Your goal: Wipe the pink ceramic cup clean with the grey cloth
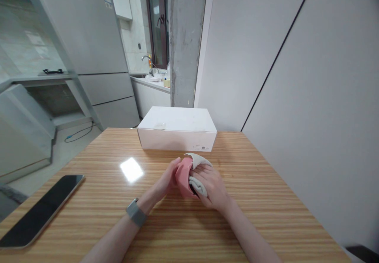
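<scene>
Just in front of the white box, both hands meet over the table around a pink cup-shaped thing (182, 178), tilted with its opening toward the right. My left hand (168, 177), a grey watch band on its wrist, is wrapped round the pink thing's left side. A light grey cloth (198, 186) is bunched at the opening, with one end folded over the top. My right hand (212, 182) is closed on this cloth and presses it into or against the opening; its fingertips are partly hidden. A dark patch shows between cloth and rim.
A white box (177, 139) stands at the table's far edge. On the left lies a black-screened phone or tablet (41, 211). The wooden table (266, 211) runs beside a white wall on the right. Beyond are a fridge (97, 42) and a sink counter (151, 83).
</scene>
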The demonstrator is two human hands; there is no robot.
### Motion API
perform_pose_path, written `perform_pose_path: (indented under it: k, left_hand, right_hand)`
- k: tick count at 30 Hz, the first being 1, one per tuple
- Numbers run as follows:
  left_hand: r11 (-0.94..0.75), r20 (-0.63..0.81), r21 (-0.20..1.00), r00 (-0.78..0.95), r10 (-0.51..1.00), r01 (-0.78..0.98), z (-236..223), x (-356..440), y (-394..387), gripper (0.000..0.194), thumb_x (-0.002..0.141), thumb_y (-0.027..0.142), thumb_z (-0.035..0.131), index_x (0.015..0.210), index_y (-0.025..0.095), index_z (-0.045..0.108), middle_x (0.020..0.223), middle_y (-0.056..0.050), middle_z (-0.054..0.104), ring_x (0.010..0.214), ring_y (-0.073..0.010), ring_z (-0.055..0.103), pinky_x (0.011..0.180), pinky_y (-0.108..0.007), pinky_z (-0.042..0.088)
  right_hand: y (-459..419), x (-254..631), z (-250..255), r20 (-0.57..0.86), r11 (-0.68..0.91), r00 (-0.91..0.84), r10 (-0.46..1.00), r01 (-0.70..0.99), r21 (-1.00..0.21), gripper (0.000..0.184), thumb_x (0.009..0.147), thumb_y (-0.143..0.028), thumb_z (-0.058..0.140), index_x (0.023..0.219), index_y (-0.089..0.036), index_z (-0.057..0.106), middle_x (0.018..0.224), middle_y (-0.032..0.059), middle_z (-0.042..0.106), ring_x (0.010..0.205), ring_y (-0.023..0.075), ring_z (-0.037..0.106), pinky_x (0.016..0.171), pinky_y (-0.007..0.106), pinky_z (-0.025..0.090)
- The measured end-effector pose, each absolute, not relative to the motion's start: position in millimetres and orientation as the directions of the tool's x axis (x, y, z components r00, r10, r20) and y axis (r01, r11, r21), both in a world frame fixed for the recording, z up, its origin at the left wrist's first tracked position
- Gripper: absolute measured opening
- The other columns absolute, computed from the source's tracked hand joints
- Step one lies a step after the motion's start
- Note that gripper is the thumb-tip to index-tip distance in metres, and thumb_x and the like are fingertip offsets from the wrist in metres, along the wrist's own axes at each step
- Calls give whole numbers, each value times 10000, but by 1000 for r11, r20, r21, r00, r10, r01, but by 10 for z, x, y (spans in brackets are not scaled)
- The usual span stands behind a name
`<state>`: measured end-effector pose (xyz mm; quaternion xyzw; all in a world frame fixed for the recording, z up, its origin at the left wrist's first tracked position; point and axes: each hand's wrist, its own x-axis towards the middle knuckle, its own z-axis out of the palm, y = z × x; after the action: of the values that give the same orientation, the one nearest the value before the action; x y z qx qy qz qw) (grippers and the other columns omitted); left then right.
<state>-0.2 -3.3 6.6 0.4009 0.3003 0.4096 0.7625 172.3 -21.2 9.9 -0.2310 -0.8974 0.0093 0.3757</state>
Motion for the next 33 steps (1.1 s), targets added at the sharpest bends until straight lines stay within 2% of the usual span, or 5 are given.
perform_pose_path:
  k: [5, 13, 21, 29, 33]
  left_hand:
    - [376, -171, 845, 474, 864, -381, 130, -28, -38, 483, 803, 522, 580, 989, 94, 704, 956, -109, 724, 1090, -266, 586, 1064, -369, 301]
    - [255, -99, 894, 394, 914, -367, 146, -16, -36, 350, 800, 438, 615, 987, 160, 715, 1100, -68, 698, 1260, -250, 463, 1136, -353, 208]
    - [279, -60, 907, 558, 828, -317, -41, -16, -72, 464, 860, 450, 523, 1187, 137, 621, 1230, -109, 628, 1200, -282, 512, 1045, -399, 341]
    - [408, -160, 815, 517, 841, -412, 62, -2, -8, 595, 809, 591, 484, 1056, 86, 679, 986, -128, 719, 1042, -289, 610, 931, -371, 422]
    - [389, -171, 818, 467, 868, -424, 128, -11, -32, 516, 799, 542, 555, 968, 79, 707, 928, -125, 729, 1043, -269, 616, 992, -343, 382]
  right_hand:
    - [-272, 1623, 108, 667, 916, -644, 374, 368, -158, 394, 832, -337, 359, 1113, -141, 553, 1087, 168, 663, 999, 267, 620, 920, 460, 463]
    - [-253, 1681, 99, 664, 886, -592, 457, 374, -276, 301, 883, -269, 353, 1085, -179, 558, 1036, 124, 676, 1012, 243, 611, 940, 448, 448]
    - [-200, 1768, 109, 703, 795, -386, 598, 399, -457, 208, 917, -230, 382, 940, -216, 588, 936, 73, 676, 915, 223, 618, 901, 436, 465]
    - [-237, 1706, 112, 660, 885, -600, 451, 397, -244, 318, 868, -265, 360, 1098, -170, 557, 1049, 138, 663, 1006, 260, 604, 939, 476, 446]
    - [-265, 1634, 96, 650, 910, -647, 399, 369, -190, 363, 822, -302, 386, 1101, -141, 554, 1090, 162, 657, 988, 268, 611, 934, 471, 446]
